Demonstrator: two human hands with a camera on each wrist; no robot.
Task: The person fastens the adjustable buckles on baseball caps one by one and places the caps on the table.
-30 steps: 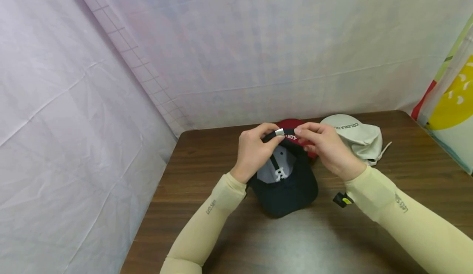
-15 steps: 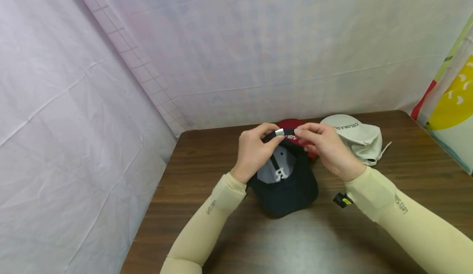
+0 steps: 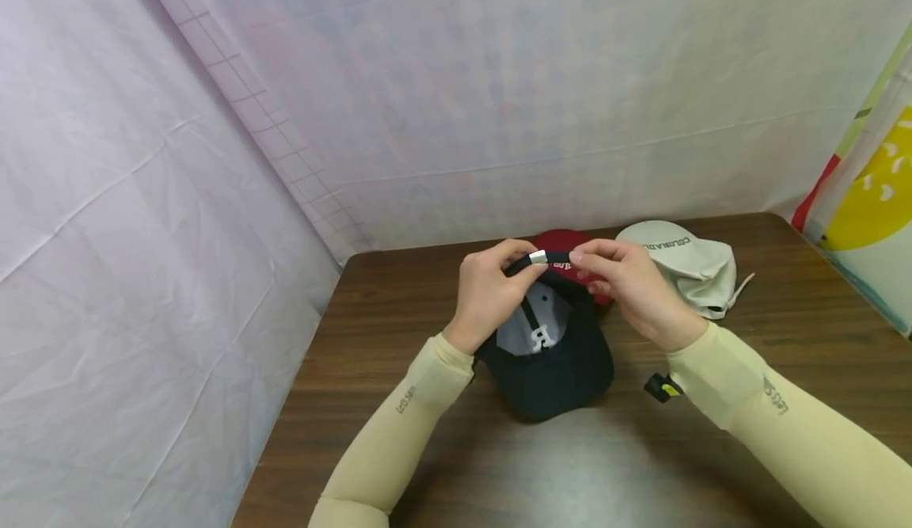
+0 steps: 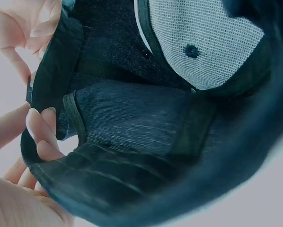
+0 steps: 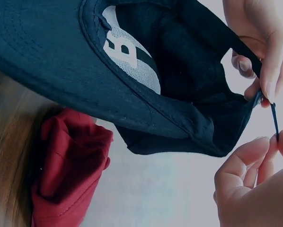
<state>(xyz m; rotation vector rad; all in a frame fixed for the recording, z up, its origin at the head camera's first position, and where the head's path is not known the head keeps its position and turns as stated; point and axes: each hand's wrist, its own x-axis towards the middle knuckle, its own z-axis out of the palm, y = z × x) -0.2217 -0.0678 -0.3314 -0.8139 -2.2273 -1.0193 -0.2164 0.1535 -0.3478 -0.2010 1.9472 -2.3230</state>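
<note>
A dark cap (image 3: 552,385) is held above the table with its inside turned toward me; a white letter shows on its pale mesh lining (image 5: 132,56). At its back opening, my left hand (image 3: 488,294) pinches the adjusting strap beside a silver buckle (image 3: 537,257). Thumb and index finger of my right hand (image 3: 630,282) pinch the strap's loose end (image 5: 275,120), to the right of the buckle. In the left wrist view the cap's inner band (image 4: 56,71) curves past the fingers of both hands.
Behind the cap a red cap (image 3: 563,241) lies on the wooden table (image 3: 385,306), partly covered by the hands. To its right is an off-white cap (image 3: 701,267) with dark lettering. White cloth (image 3: 456,116) hangs along the table's back edge.
Both hands keep their grip on the strap and buckle, which sit very slightly lower in the head view. Otherwise nothing has visibly moved.
</note>
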